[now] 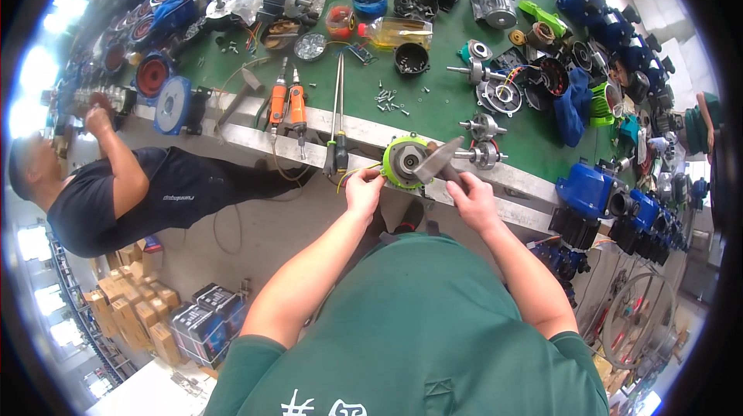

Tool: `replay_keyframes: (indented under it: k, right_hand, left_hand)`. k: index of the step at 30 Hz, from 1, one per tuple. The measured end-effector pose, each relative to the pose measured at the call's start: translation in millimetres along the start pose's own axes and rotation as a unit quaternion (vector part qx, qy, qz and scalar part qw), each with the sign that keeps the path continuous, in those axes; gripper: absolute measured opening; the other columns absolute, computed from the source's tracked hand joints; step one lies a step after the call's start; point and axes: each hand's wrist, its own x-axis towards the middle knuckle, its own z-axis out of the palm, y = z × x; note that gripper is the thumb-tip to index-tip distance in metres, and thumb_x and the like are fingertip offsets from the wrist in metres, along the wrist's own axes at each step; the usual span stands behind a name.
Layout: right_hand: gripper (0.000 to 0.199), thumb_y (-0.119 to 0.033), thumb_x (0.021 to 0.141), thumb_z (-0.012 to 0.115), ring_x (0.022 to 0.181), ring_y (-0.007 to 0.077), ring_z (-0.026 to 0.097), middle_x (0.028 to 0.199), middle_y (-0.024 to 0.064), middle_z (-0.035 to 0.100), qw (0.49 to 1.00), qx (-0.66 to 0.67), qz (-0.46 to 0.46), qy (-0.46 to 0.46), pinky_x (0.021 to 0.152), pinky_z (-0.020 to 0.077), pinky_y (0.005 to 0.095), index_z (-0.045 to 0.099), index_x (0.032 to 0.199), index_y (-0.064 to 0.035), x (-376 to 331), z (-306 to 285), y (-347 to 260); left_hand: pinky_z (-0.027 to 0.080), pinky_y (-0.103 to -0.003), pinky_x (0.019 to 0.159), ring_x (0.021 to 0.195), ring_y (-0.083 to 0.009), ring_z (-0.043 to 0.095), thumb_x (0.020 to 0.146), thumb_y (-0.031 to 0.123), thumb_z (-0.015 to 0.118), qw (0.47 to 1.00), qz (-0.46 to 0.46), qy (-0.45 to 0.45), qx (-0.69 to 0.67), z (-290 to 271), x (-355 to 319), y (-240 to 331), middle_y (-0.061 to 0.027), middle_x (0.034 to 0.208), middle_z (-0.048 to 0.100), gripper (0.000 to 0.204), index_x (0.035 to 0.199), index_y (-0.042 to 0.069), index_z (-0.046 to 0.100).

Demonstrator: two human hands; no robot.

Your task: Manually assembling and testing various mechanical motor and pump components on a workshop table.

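Observation:
My left hand (364, 188) grips a round motor part with a lime-green rim (404, 160) at the front edge of the green workbench (441, 106). My right hand (470, 198) holds a flat grey metal blade (438, 160) whose tip lies against the face of that part. Thin yellow wires hang from the part toward my left hand. Two metal rotor shafts (481, 141) lie just behind the part on the bench.
Two orange electric screwdrivers (286, 106), long screwdrivers (337, 118), loose screws, a bottle of yellow liquid (396, 31), blue motor housings (596, 199) and black parts crowd the bench. Another person in a dark shirt (155, 195) works at the left. Cardboard boxes (139, 308) stand on the floor.

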Motion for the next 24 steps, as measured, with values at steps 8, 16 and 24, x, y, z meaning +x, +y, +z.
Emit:
replay_keyframes:
  k: [8, 16, 24]
  right_hand:
    - [0.035, -0.032, 0.094, 0.065, 0.061, 0.0307, 0.064, 0.068, 0.0201, 0.065, 0.994, -0.092, 0.003, -0.059, 0.060, 0.0489, 0.0418, 0.066, 0.098, 0.0020, 18, 16, -19]
    - [0.034, -0.033, 0.096, 0.063, 0.065, 0.0387, 0.063, 0.073, 0.0221, 0.065, 0.987, -0.139, -0.044, -0.067, 0.062, 0.0486, 0.0442, 0.063, 0.096, 0.0016, 20, 8, -30]
    - [0.033, -0.035, 0.099, 0.057, 0.075, 0.0457, 0.064, 0.078, 0.0242, 0.066, 0.976, -0.205, -0.059, -0.049, 0.069, 0.0492, 0.0521, 0.057, 0.092, -0.0025, 17, 19, -13]
  left_hand:
    - [0.048, -0.026, 0.064, 0.072, -0.0092, 0.059, 0.084, 0.008, 0.073, 1.000, 0.018, 0.010, 0.007, 2, -6, 12, -0.0040, 0.084, 0.067, 0.017, 0.098, -0.002, 0.070]
    - [0.048, -0.026, 0.073, 0.079, -0.0101, 0.060, 0.085, 0.009, 0.072, 1.000, -0.005, 0.005, 0.022, 1, -9, 16, -0.0041, 0.087, 0.069, 0.020, 0.100, -0.003, 0.070]
    - [0.051, -0.028, 0.078, 0.082, -0.0126, 0.065, 0.084, 0.011, 0.073, 1.000, -0.007, -0.003, 0.015, 2, -11, 26, -0.0079, 0.091, 0.073, 0.022, 0.102, -0.003, 0.072]
